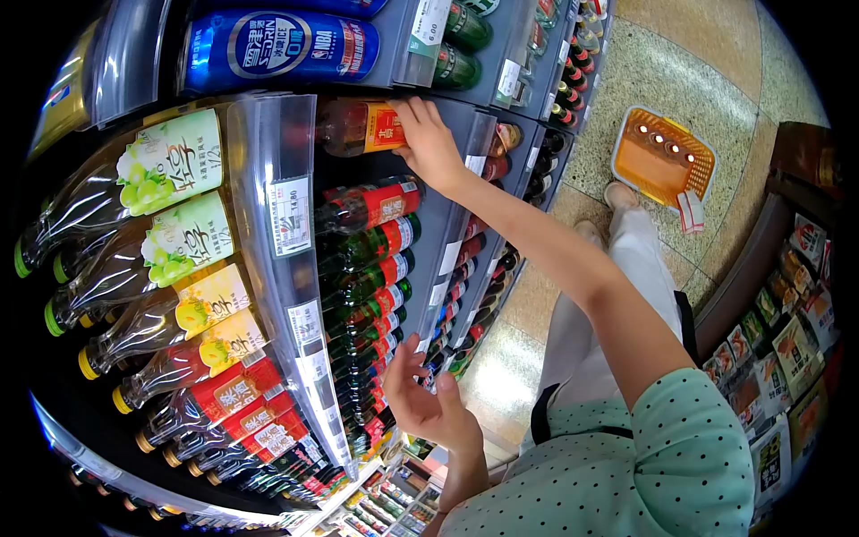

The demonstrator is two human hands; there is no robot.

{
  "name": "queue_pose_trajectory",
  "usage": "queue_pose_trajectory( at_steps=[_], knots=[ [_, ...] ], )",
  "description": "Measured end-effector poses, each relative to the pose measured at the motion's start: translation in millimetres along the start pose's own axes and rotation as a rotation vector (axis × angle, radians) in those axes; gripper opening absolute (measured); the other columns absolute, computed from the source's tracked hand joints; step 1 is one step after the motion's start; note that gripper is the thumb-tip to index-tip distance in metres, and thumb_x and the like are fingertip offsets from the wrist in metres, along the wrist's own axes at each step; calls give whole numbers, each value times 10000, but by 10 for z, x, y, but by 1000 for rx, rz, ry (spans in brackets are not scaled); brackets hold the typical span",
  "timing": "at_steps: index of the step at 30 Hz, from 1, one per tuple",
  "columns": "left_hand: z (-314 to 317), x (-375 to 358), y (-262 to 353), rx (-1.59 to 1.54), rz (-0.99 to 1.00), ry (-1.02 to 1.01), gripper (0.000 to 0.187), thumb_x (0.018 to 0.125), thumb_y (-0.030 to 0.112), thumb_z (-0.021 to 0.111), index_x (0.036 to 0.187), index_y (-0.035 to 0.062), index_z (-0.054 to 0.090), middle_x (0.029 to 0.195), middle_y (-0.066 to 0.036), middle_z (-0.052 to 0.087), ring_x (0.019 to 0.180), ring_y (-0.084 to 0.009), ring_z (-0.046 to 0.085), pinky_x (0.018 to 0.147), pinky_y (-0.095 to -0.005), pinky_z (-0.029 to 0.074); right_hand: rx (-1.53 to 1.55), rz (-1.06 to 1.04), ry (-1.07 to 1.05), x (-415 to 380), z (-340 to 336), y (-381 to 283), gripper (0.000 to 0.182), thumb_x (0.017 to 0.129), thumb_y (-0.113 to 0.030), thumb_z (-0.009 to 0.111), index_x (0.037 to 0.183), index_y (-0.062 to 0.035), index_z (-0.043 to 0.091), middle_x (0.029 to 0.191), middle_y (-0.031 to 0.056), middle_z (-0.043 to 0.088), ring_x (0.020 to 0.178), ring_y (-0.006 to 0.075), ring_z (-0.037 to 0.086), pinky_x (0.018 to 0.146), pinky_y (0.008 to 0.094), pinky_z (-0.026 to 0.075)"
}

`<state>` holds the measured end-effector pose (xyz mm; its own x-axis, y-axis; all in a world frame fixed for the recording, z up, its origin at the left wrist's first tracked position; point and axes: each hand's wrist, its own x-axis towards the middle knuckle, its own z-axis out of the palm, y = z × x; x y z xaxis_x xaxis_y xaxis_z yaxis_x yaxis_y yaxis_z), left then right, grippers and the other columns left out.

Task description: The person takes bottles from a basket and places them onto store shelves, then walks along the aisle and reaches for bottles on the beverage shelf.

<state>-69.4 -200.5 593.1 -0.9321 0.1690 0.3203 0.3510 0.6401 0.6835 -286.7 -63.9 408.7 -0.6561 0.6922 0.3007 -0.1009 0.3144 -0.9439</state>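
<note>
My right hand [428, 143] reaches into the shelf. Its fingers curl against the lower end of a brown bottle [361, 126] with an orange-red label. The far side of that grip is hidden. Next to this bottle stands a dark bottle with a red label [380, 208], followed by a row of green bottles [385, 240]. My left hand [431, 404] hovers in front of the row, fingers apart and loosely bent, with nothing in it. The whole view is turned sideways, so bottle necks point left.
Above are bottles with green grape labels [183, 234] and a price rail [291, 215]. Blue cans [282, 45] lie along the top edge of the view. An orange basket [664, 166] stands on the floor [573, 295] near my feet. Behind me is a rack of packets [778, 358].
</note>
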Motion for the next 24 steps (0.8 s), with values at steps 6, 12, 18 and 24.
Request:
queue_pose_trajectory(
  at_steps=[6, 12, 18, 24],
  knots=[
    [13, -8, 18, 14, -3, -27, 533, 897, 228, 670, 1335, -33, 517, 1235, -186, 631, 1048, -181, 582, 933, -318, 438, 17, 15, -16, 6, 3, -9, 749, 639, 70, 754, 1314, -62, 458, 1209, 135, 494, 1145, 384, 489, 907, 448, 522],
    [33, -7, 27, -26, -45, -31, 625, 845, 228, 749, 1347, -50, 501, 1228, -209, 629, 1000, -193, 568, 859, -313, 416, 0, 26, -32, 15, 29, -1, 762, 643, 73, 749, 1328, -67, 447, 1209, 142, 491, 1150, 389, 485, 899, 452, 528],
    [13, -27, 2, -27, -61, -29, 636, 838, 221, 764, 1352, -44, 500, 1219, -208, 635, 999, -185, 566, 860, -307, 418, 19, 17, -11, 8, 35, 3, 753, 643, 68, 751, 1324, -63, 456, 1205, 144, 498, 1154, 389, 482, 900, 454, 527],
    [-5, -38, 3, -33, -76, -26, 639, 838, 201, 760, 1360, -47, 488, 1217, -206, 634, 1001, -184, 566, 863, -308, 419, 11, 6, 30, 7, 69, 33, 737, 637, 58, 758, 1308, -49, 473, 1212, 150, 501, 1152, 389, 485, 921, 449, 515]
  ],
)
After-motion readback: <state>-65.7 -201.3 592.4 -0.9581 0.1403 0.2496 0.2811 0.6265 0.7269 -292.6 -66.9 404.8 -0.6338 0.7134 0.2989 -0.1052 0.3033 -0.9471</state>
